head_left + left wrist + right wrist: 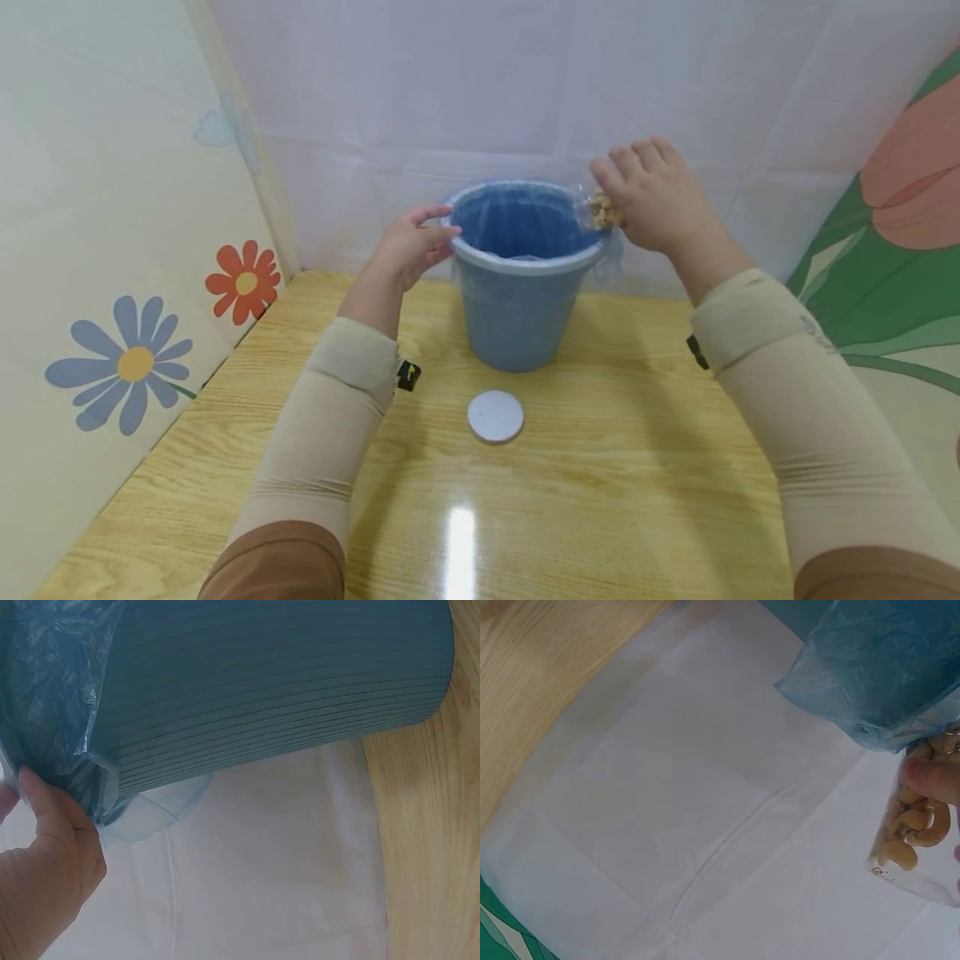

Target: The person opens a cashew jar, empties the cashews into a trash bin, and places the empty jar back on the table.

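Note:
A blue trash bin (517,321) with a pale rim stands upright on the table, lined with a thin translucent bag (877,675) folded over the rim. My left hand (411,247) pinches the bin's rim and liner at the left side, as the left wrist view also shows. Over the right side of the rim, my right hand (660,196) grips a clear jar tilted with its mouth toward the bin. Cashews (930,825) are inside the jar. In the head view my right hand covers most of the jar. A round white lid (496,416) lies in front of the bin.
The wood-grain table (570,500) reaches back to a white cloth wall (420,75) close behind the bin. Flower-printed panels (135,364) stand along the left and right sides.

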Motion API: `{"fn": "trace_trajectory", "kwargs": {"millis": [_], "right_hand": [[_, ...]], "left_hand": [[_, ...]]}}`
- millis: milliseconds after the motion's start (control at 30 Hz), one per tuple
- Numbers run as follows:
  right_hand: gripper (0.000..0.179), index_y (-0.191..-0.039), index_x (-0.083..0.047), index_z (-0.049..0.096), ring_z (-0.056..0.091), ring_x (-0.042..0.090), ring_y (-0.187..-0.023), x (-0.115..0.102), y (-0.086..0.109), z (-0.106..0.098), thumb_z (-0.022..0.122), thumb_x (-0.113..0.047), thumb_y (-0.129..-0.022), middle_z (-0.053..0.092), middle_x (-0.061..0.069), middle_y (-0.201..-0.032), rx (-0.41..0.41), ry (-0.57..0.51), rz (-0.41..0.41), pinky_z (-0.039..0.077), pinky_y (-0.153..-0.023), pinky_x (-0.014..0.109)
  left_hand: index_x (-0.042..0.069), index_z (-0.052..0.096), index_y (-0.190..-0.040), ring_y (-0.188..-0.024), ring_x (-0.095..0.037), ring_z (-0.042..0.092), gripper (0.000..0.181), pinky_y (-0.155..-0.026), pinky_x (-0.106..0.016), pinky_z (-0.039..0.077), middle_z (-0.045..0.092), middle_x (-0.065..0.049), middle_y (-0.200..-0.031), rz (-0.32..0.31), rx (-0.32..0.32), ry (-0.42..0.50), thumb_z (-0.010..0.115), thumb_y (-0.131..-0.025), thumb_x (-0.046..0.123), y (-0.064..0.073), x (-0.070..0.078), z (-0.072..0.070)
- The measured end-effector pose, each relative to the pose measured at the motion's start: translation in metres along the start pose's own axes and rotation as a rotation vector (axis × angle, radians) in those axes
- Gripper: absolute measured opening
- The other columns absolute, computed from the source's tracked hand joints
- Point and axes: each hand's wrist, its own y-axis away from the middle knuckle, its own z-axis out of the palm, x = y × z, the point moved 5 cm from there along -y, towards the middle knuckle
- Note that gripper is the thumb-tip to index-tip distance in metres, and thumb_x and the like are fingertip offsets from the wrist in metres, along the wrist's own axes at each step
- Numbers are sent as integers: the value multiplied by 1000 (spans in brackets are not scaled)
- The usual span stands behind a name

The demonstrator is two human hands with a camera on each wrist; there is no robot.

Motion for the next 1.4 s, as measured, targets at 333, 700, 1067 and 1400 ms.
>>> {"fn": "trace_trajectory", "kwargs": {"millis": [333, 700, 1067, 1400], "right_hand": [[78, -139, -6, 24, 29, 45, -120, 0, 2, 0, 70, -13, -76, 33, 26, -133, -1, 13, 15, 17, -106, 56], [76, -141, -7, 23, 25, 44, -124, -1, 0, -3, 67, -10, -79, 31, 25, -136, -5, 21, -1, 13, -108, 55], [79, -143, -8, 19, 22, 45, -126, 0, 2, -1, 67, -12, -80, 27, 25, -139, -58, 6, 29, 8, -110, 55], [84, -144, -9, 17, 21, 44, -127, 2, 1, 2, 69, -14, -79, 26, 24, -140, -62, 17, 45, 7, -110, 55]], "left_hand": [[16, 50, -130, -99, -18, 58, 47, -86, -27, 50, 52, -9, -121, 1, -1, -13, 64, -86, 10, 0, 0, 0], [16, 49, -131, -99, -18, 58, 48, -86, -27, 50, 51, -8, -121, 6, -4, -9, 63, -86, 10, 1, 0, 0], [17, 49, -131, -99, -19, 57, 48, -86, -27, 50, 51, -8, -121, 7, 2, -26, 64, -86, 11, 1, 0, 0], [14, 48, -132, -99, -18, 56, 48, -87, -27, 49, 51, -10, -120, -1, -7, 11, 62, -86, 7, 0, 1, 2]]}}
